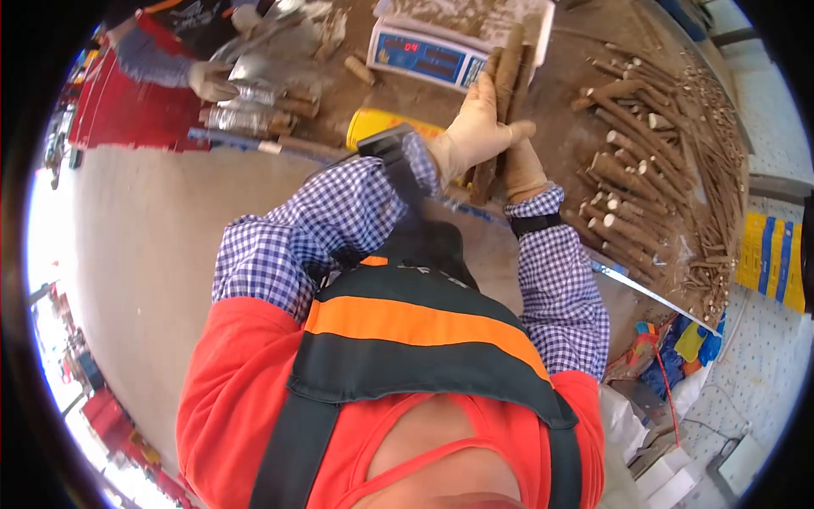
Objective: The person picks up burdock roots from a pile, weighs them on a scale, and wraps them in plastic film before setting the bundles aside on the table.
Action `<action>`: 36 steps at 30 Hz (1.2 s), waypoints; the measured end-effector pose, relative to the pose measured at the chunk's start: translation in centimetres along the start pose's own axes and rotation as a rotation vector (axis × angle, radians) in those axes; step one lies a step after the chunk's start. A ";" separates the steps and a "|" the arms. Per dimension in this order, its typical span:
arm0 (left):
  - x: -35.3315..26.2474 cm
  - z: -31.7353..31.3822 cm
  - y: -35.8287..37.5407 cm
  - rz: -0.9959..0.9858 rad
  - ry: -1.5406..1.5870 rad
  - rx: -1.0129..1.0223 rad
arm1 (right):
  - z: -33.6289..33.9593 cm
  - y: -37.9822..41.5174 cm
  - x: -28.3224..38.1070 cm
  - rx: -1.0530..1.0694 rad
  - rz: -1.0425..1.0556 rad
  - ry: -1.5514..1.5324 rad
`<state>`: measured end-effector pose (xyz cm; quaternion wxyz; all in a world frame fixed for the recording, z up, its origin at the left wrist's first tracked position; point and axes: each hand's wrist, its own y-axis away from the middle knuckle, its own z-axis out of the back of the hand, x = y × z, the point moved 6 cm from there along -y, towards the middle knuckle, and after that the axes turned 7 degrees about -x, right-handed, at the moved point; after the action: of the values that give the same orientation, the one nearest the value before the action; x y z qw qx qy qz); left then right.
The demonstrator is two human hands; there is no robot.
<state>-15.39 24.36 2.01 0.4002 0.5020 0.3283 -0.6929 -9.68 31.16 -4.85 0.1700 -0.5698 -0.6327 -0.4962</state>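
My left hand (473, 134), in a beige glove, wraps around a bundle of long brown roots (509, 72) held upright in front of me. My right hand (524, 172), also gloved, grips the lower part of the same bundle from behind. The bundle's top end reaches up in front of a digital scale (421, 56) with a red display. Both my forearms wear blue-checked sleeves, and a dark watch band sits on each wrist.
A big pile of cut brown roots (657, 174) covers the table to the right. Another person's gloved hand (212, 81) rests by foil-wrapped bundles (244, 119) at the upper left. A yellow object (371, 124) lies beside my left wrist. Blue-and-yellow packs (773, 254) stand at far right.
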 end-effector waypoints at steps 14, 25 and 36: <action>0.3 3.4 9.4 -0.436 -0.923 0.223 | -1.8 4.8 -6.0 -0.001 0.101 -0.487; 14.7 12.3 6.3 0.334 -1.115 0.444 | 2.6 6.6 4.8 -0.168 0.276 0.303; 4.0 16.0 18.9 0.251 0.686 0.100 | -12.3 1.9 -2.8 0.505 0.491 1.894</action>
<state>-6.32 0.99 1.67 0.3239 0.7604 0.3450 -0.4448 -11.50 19.19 -0.70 0.8152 -0.0032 -0.1892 -0.5473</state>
